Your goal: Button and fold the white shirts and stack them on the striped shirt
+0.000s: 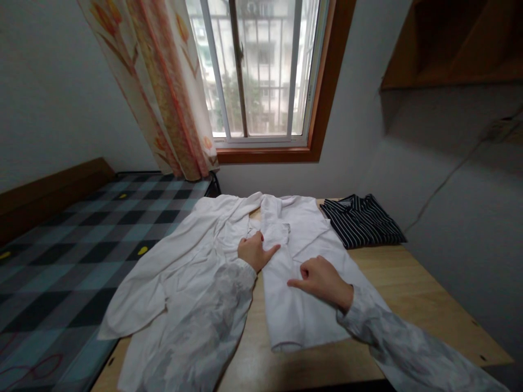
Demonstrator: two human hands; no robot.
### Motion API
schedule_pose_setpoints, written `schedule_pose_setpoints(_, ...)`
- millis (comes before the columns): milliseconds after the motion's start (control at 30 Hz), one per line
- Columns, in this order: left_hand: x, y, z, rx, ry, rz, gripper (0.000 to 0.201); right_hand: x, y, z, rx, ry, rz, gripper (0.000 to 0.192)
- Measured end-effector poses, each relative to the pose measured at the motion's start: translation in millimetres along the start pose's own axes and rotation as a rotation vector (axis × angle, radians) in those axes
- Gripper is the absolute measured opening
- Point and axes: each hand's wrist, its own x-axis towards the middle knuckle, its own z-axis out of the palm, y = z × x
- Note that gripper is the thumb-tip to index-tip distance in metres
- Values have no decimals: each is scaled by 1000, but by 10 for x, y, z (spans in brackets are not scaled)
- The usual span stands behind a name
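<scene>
White shirt (pixel 286 305) spread open on wooden table (pixel 429 305). Left hand (pixel 255 250) pins collar area, fingers curled, thumb out. Right hand (pixel 322 280) loosely curled, flat on right panel, gripping nothing. Mid-smoothing; striped shirt (pixel 362 220) lies folded beside.

Support: wooden table (pixel 412 305), light grain.
White shirt (pixel 286 283): spread flat on the table, under both hands.
Striped garment (pixel 362 220): folded, laid beyond the right hand (pixel 322 280), at the table's far edge.
</scene>
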Motion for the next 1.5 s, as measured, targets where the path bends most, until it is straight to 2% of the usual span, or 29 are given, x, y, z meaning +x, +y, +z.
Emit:
schedule_pose_setpoints(67,-11,7,-32,-22,45,98,67,26,-15,-13,-44,133,-46,45)
schedule_pose_setpoints(167,-29,8,-44,-58,72,261,80,234,1,-46,-40,318,-169,26)
schedule_pose_setpoints(200,-35,3,-31,-70,58,304,86,338,24,-49,-34,346,-219,29)
schedule_pose_setpoints(300,-48,-30,41,-92,-31,369,100,668,152,7,-58,292,-320,47)
schedule_pose_setpoints(400,-50,-68,110,-84,-125,359,112,901,315,160,-119,152,-259,58)
schedule_pose_setpoints(467,-51,-79,129,-71,-161,339,114,972,399,273,-148,104,-187,65)
schedule_pose_setpoints(633,-89,-65,114,-48,-179,289,101,974,449,399,-165,112,-101,75)
schedule_pose_setpoints(800,-96,-21,37,-37,-78,236,67,951,407,370,-163,93,-97,74)
schedule_pose_setpoints(933,168,82,-22,13,-32,165,41,947,384,370,-165,89,-98,73)
schedule_pose_setpoints(1000,410,142,14,26,4,187,37,945,371,373,-163,86,-95,73)
schedule_pose_setpoints(1067,680,181,109,18,7,261,46,940,358,373,-159,82,-92,73)
schedule_pose_setpoints(1133,930,182,247,7,-57,299,54,924,347,371,-154,85,-94,73)
schedule_pose_setpoints(1233,1200,118,469,9,-182,205,68,876,336,372,-144,99,-101,73)
schedule_pose_setpoints(1300,1310,65,590,6,-217,119,78,836,330,378,-142,103,-100,73)
schedule_pose_setpoints(1500,1515,63,775,-4,-173,25,83,776,313,409,-144,110,-84,75)
